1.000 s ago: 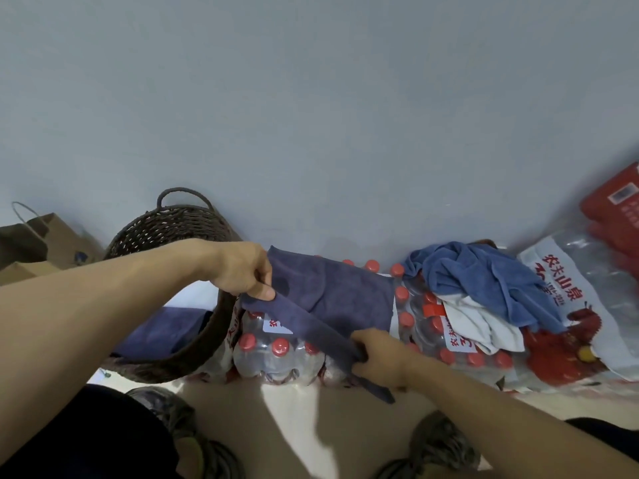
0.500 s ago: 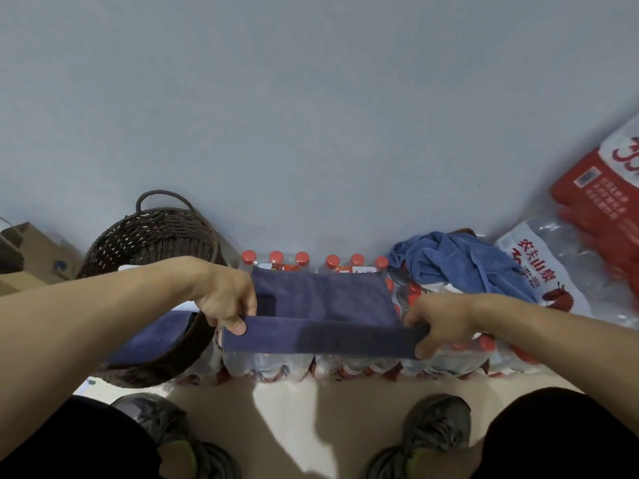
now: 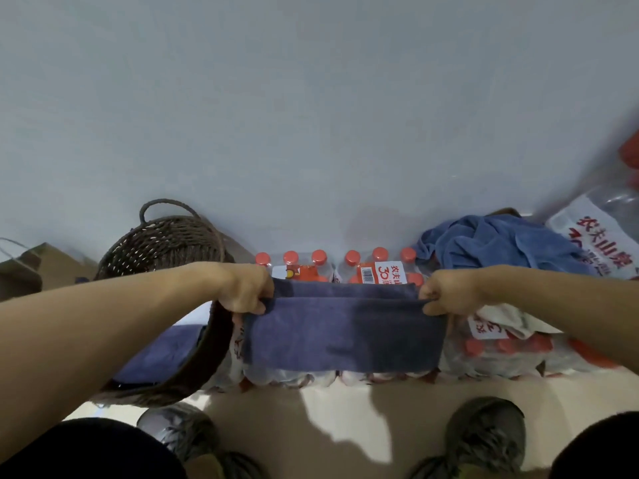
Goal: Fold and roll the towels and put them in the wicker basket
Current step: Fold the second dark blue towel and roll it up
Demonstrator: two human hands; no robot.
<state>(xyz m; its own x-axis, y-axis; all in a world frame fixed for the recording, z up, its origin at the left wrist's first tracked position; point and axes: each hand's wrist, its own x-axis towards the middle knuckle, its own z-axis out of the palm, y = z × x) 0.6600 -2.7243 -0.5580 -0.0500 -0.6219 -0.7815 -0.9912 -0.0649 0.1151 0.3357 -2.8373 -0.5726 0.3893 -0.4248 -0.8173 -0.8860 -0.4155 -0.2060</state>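
Head view: dark purple towel [image 3: 342, 335] stretched flat over shrink-wrapped packs of red-capped water bottles [image 3: 349, 267], folded once along its far edge. Left hand [image 3: 247, 293] pinching one folded corner, fingers curled tight on the cloth; right hand [image 3: 446, 293] pinching the other corner likewise. Judged progress: folding under way, rolling not yet begun. Wicker basket [image 3: 166, 243] just beside on the left, already holding another purple towel [image 3: 162, 354]. Still waiting on the right: a crumpled blue towel [image 3: 491, 247] and a white cloth [image 3: 508, 318]. No worktop, only bottle packs on a pale floor [image 3: 345, 426] against a plain grey-blue wall [image 3: 311, 115]; paper bag [image 3: 24, 267] far left.
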